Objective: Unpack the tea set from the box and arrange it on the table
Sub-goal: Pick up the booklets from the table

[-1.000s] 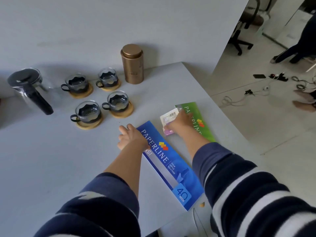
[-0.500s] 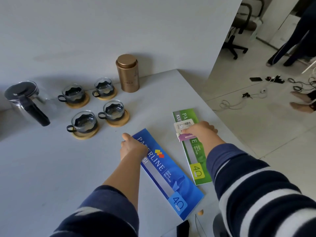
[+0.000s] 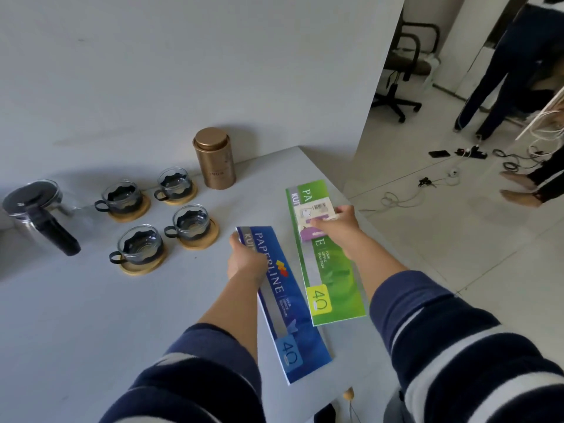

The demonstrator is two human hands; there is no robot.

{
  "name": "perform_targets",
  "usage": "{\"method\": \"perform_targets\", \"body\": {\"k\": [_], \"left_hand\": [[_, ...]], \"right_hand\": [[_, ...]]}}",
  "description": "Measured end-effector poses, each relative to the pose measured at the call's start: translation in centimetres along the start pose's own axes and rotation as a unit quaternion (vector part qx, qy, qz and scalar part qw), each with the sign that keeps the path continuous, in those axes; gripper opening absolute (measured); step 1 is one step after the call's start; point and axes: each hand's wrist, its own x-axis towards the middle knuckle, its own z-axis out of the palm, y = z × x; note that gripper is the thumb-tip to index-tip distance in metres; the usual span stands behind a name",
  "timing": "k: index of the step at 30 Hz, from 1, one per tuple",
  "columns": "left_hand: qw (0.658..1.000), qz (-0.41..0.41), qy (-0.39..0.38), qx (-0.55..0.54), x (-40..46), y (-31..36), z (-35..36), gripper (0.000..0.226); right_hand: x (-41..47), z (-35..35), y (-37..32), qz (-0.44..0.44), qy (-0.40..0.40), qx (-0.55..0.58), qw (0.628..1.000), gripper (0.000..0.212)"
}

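Several glass cups on wooden coasters (image 3: 192, 228) stand in a group at the back left of the grey table (image 3: 91, 315). A glass teapot with a black lid and handle (image 3: 36, 215) sits left of them, and a bronze tea canister (image 3: 215, 161) behind them by the wall. My left hand (image 3: 244, 259) grips the far end of a blue paper pack (image 3: 287, 309) lying on the table. My right hand (image 3: 334, 227) holds a small white and purple packet (image 3: 314, 213) over a green paper pack (image 3: 326, 264).
The table's right edge runs just past the green pack. Beyond it on the floor lie cables and a power strip (image 3: 470, 154). An office chair (image 3: 406, 65) stands behind, and two people's legs (image 3: 500, 71) show at the far right.
The green pack has come out from under the blue one and now lies to its right. My right hand moved right and farther away with the small packet. The view tilted up.
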Motion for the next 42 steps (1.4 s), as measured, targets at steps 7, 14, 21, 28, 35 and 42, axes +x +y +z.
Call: {"method": "perform_targets", "body": {"k": [7, 14, 21, 28, 35, 42], "left_hand": [[0.983, 0.071, -0.048, -0.165, 5.0, 7.8, 1.2, 0.071], [0.981, 0.038, -0.004, -0.188, 14.4, 12.8, 3.7, 0.059], [0.984, -0.002, 0.060, -0.166, 21.7, 13.3, 6.8, 0.046], [0.976, -0.026, 0.153, -0.153, 24.5, 13.7, 9.4, 0.044], [0.978, -0.036, 0.194, -0.068, 22.6, 15.0, 9.0, 0.047], [0.984, -0.045, 0.173, 0.019, 18.7, 12.7, 8.4, 0.049]], "right_hand": [[5.2, 0.7, -4.4, -0.029, -0.054, 0.011, 0.998, 0.063], [15.5, 5.0, -7.0, -0.057, -0.099, -0.003, 0.993, 0.043], [24.6, 9.8, -6.5, -0.080, -0.047, -0.162, 0.982, 0.037], [27.6, 12.7, -7.0, -0.083, 0.016, -0.292, 0.953, 0.069], [28.9, 13.4, -8.5, -0.063, -0.032, -0.288, 0.955, 0.069], [25.2, 10.0, -5.8, -0.092, -0.037, -0.331, 0.939, 0.043]]}}
